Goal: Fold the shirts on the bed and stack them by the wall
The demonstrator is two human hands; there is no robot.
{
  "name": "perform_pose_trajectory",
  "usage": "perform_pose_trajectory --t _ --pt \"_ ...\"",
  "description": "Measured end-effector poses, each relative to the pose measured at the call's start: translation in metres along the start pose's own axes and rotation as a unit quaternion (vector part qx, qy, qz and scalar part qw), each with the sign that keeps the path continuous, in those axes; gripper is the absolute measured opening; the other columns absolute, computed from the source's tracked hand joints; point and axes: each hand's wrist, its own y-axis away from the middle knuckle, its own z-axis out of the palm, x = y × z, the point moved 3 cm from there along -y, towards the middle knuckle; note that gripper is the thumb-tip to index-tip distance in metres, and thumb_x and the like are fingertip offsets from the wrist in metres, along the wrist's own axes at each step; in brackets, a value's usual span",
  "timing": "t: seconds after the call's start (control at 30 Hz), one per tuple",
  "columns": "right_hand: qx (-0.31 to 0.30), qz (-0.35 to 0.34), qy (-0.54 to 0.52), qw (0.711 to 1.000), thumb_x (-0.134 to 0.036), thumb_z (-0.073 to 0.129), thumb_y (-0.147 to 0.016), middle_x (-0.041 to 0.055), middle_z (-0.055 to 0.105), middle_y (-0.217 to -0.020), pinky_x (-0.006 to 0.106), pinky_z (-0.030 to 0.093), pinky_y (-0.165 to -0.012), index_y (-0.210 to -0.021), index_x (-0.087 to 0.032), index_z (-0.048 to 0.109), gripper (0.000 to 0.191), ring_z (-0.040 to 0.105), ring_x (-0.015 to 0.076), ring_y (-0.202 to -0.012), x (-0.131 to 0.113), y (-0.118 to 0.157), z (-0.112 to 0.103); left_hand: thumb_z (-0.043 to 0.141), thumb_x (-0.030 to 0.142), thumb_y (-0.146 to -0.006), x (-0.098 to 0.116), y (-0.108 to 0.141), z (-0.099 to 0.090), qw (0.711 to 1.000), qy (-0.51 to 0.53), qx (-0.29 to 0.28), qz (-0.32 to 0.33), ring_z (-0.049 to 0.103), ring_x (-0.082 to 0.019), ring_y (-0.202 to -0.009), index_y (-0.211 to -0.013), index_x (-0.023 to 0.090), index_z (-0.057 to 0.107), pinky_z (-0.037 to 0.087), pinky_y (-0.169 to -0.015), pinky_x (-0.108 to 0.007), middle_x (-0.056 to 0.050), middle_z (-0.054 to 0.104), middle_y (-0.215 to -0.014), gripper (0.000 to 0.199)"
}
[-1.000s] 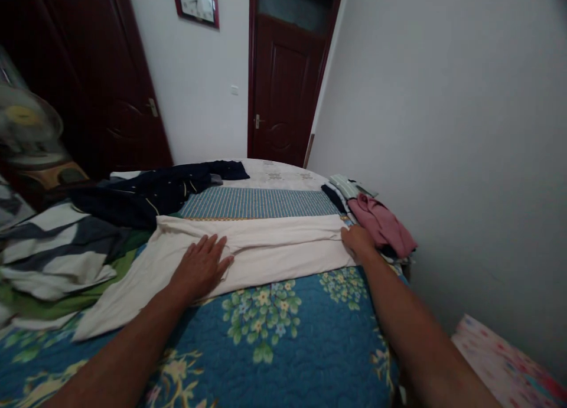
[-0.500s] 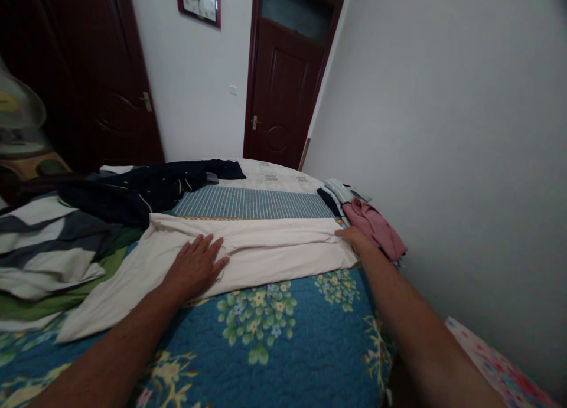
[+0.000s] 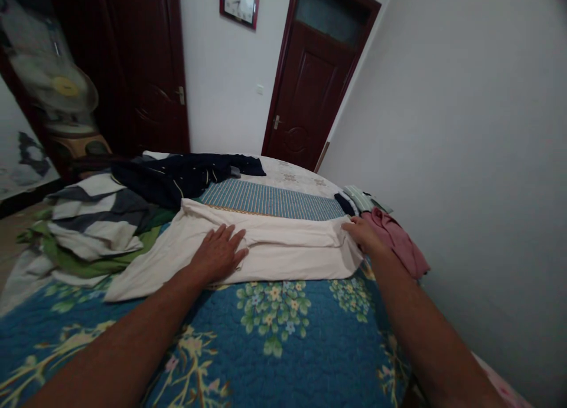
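Observation:
A cream-white garment point(image 3: 292, 260), perhaps a shirt, lies in a long folded strip across the bed, and its left part widens toward me. My left hand point(image 3: 220, 251) rests flat on it left of the middle, fingers stretched out. At the strip's right end, my right hand point(image 3: 361, 231) pinches the cloth, which is raised a little there. Just beyond that hand sits a pile of folded clothes with a pink garment point(image 3: 394, 240) nearest.
A blue floral quilt point(image 3: 274, 366) covers the near part of the bed. Crumpled clothes are heaped at left: a striped grey-and-white garment point(image 3: 95, 219) and a navy one point(image 3: 190, 172). The wall point(image 3: 465, 160) runs along the right. A fan point(image 3: 66, 88) stands at far left.
The view has turned left, so everything sits further right. My right hand has lifted the garment's right end slightly. The left hand stays flat on the cloth.

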Motion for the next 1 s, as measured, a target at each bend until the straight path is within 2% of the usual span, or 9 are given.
perform_pose_trajectory --t 0.17,0.3,0.43,0.53,0.77,0.83,0.9,0.97,1.0 --pt "-0.038 -0.072 0.034 0.996 -0.027 0.058 -0.088 0.0082 0.078 -0.105 0.028 0.050 -0.079 -0.103 -0.017 0.074 0.025 0.071 0.0230 -0.094 -0.060 0.003 0.041 0.048 0.051 -0.108 0.001 0.002 -0.002 1.000 0.015 0.000 -0.002 0.037 -0.043 -0.161 -0.164 0.021 0.051 0.027 -0.129 -0.062 -0.021 0.045 -0.172 0.064" --pt "-0.078 -0.105 0.144 0.981 -0.018 0.056 -0.092 0.0129 0.076 -0.116 0.030 0.048 -0.091 -0.114 -0.016 0.073 0.028 0.069 0.0250 -0.108 -0.103 0.033 0.099 0.050 0.052 -0.107 0.001 0.002 -0.002 0.999 0.032 0.004 -0.009 0.037 -0.042 -0.161 -0.163 0.022 0.053 0.027 -0.130 -0.062 -0.020 0.045 -0.172 0.064" --pt "-0.104 -0.086 0.224 0.965 -0.017 0.055 -0.098 0.0186 0.069 -0.125 0.033 0.049 -0.091 -0.124 -0.015 0.068 0.030 0.071 0.0268 -0.108 -0.123 0.065 0.144 0.048 0.052 -0.107 0.002 0.002 -0.002 1.000 0.024 -0.008 -0.010 0.034 -0.044 -0.162 -0.164 0.021 0.051 0.026 -0.130 -0.062 -0.020 0.043 -0.173 0.065" --pt "-0.095 -0.077 0.245 0.962 -0.018 0.055 -0.099 0.0195 0.066 -0.127 0.035 0.050 -0.090 -0.129 -0.015 0.065 0.031 0.071 0.0284 -0.107 -0.128 0.075 0.150 0.048 0.053 -0.107 0.003 0.003 -0.003 1.000 0.023 -0.010 -0.007 0.034 -0.044 -0.162 -0.165 0.021 0.051 0.025 -0.130 -0.063 -0.020 0.043 -0.173 0.065" --pt "-0.071 -0.105 0.208 0.970 -0.017 0.058 -0.097 0.0169 0.068 -0.123 0.034 0.050 -0.093 -0.122 -0.017 0.066 0.026 0.069 0.0260 -0.109 -0.128 0.072 0.151 0.051 0.052 -0.107 0.005 0.003 -0.005 0.999 0.037 -0.008 -0.012 0.033 -0.044 -0.163 -0.163 0.022 0.053 0.025 -0.131 -0.063 -0.020 0.043 -0.173 0.064" --pt "-0.078 -0.127 0.139 0.979 -0.021 0.063 -0.095 0.0147 0.070 -0.118 0.032 0.051 -0.090 -0.116 -0.017 0.069 0.022 0.069 0.0241 -0.105 -0.127 0.072 0.155 0.052 0.051 -0.106 0.005 0.003 -0.005 0.999 0.040 -0.006 -0.013 0.033 -0.043 -0.163 -0.163 0.022 0.053 0.025 -0.131 -0.063 -0.020 0.043 -0.173 0.064" --pt "-0.109 -0.133 0.016 0.985 -0.027 0.062 -0.095 0.0099 0.074 -0.108 0.030 0.053 -0.082 -0.110 -0.019 0.070 0.019 0.069 0.0208 -0.091 -0.122 0.068 0.153 0.052 0.051 -0.107 0.004 0.004 -0.005 0.999 0.035 -0.005 -0.012 0.034 -0.043 -0.162 -0.163 0.021 0.053 0.026 -0.131 -0.063 -0.020 0.044 -0.172 0.064" --pt "-0.128 -0.127 -0.090 0.979 -0.029 0.052 -0.098 0.0055 0.076 -0.101 0.029 0.054 -0.073 -0.110 -0.021 0.070 0.023 0.067 0.0180 -0.075 -0.112 0.058 0.144 0.053 0.049 -0.106 0.002 0.004 -0.006 0.999 0.032 0.000 -0.013 0.036 -0.044 -0.161 -0.162 0.020 0.053 0.028 -0.130 -0.064 -0.020 0.046 -0.171 0.063" --pt "-0.115 -0.129 -0.109 0.979 -0.027 0.047 -0.098 0.0049 0.077 -0.101 0.030 0.056 -0.074 -0.110 -0.021 0.070 0.027 0.068 0.0179 -0.073 -0.106 0.053 0.136 0.054 0.048 -0.106 0.003 0.004 -0.008 0.999 0.033 0.006 -0.010 0.037 -0.044 -0.161 -0.162 0.021 0.053 0.029 -0.130 -0.064 -0.019 0.047 -0.171 0.063"
